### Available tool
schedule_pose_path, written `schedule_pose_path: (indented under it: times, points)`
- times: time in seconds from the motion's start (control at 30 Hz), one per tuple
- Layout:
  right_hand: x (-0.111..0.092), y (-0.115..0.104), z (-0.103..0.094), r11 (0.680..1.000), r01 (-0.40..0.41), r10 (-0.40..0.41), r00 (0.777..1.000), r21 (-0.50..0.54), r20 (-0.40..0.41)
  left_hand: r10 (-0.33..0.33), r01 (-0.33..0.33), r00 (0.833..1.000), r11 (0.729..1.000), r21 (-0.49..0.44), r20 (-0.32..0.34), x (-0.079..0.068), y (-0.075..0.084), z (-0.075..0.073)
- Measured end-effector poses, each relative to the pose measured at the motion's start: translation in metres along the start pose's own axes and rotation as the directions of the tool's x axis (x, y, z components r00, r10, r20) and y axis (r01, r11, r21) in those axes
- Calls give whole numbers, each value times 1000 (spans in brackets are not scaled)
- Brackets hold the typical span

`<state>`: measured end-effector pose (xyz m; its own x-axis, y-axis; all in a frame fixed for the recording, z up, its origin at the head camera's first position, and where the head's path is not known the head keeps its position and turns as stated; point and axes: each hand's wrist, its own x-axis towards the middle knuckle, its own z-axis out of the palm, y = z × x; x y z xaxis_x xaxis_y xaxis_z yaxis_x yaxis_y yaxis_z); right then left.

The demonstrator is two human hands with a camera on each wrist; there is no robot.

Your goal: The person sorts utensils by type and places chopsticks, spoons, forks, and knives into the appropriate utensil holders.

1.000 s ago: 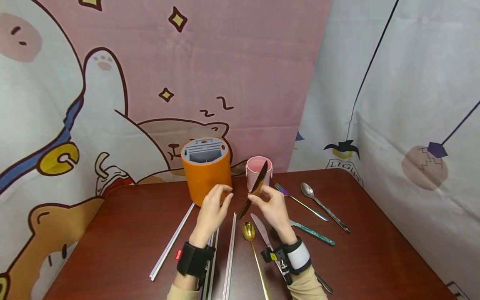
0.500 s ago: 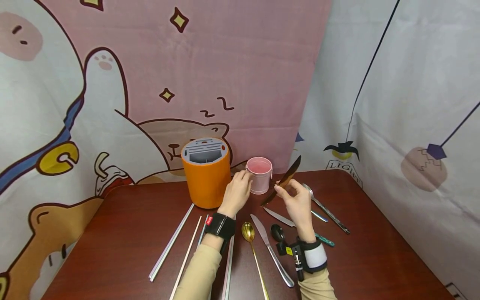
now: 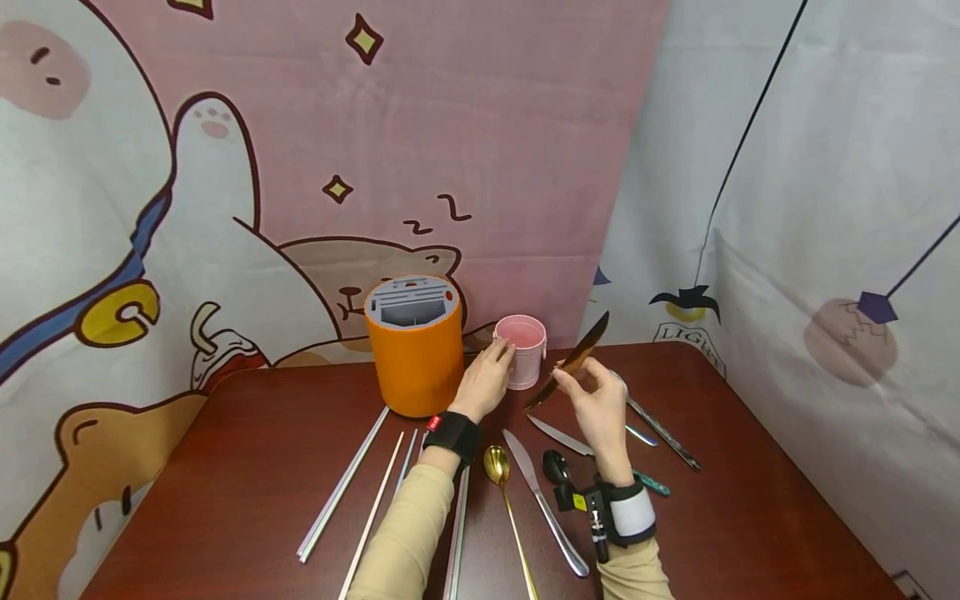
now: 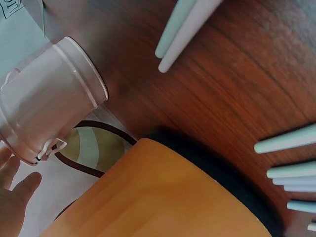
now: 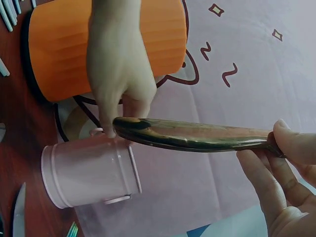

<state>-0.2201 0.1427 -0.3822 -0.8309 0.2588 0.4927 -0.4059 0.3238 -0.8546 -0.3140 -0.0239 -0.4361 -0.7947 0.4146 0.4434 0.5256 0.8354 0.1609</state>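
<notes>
Spread behind everything, a cartoon-printed cloth [image 3: 487, 125] in pink and pale grey. Below it, a dark reddish-brown wooden table [image 3: 247, 475]. Standing toward the back, an orange cylindrical cutlery holder [image 3: 416, 367] with a grey slotted top. Just right of that, a small pink pail [image 3: 525, 368], upright and open at the top. At the pail's left rim, the left hand [image 3: 483, 382], with fingertips touching near the little side handle and thumb apart from the wall; cannot tell whether truly gripping. On the pail's other side, the right hand [image 3: 602, 407], with thumb and fingers pinched together on the neck of a gold-toned table knife [image 3: 588, 342]. Held in the air just right of the pail and apart from it: long axis aslant, blade up and away to the right, handle end down and toward the pail. Lying nearer, a silver table knife [image 3: 542, 493], a gold spoon [image 3: 496, 463], a dark spoon [image 3: 556, 467] and, thinnest of all, pale chopsticks [image 3: 341, 487].
</notes>
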Motion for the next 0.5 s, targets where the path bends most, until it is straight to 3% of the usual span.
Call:
schedule_pose_path:
  times: [0.13,0.3,0.4,0.5]
  points:
    - [11,-8,-2,1000,19,-18,999,14,-40,0,0,1000,1000,13,12,0,-2,-1]
    - [46,-17,4,991,102,-90,985,82,-148,2,-2,1000,1000,8,15,0,-2,-4]
    - [72,-12,16,987,158,-152,970,20,-192,4,-4,1000,1000,5,16,0,0,-5]
    - [92,-3,31,982,179,-185,973,-55,-141,5,-5,1000,1000,13,20,0,1,-6]
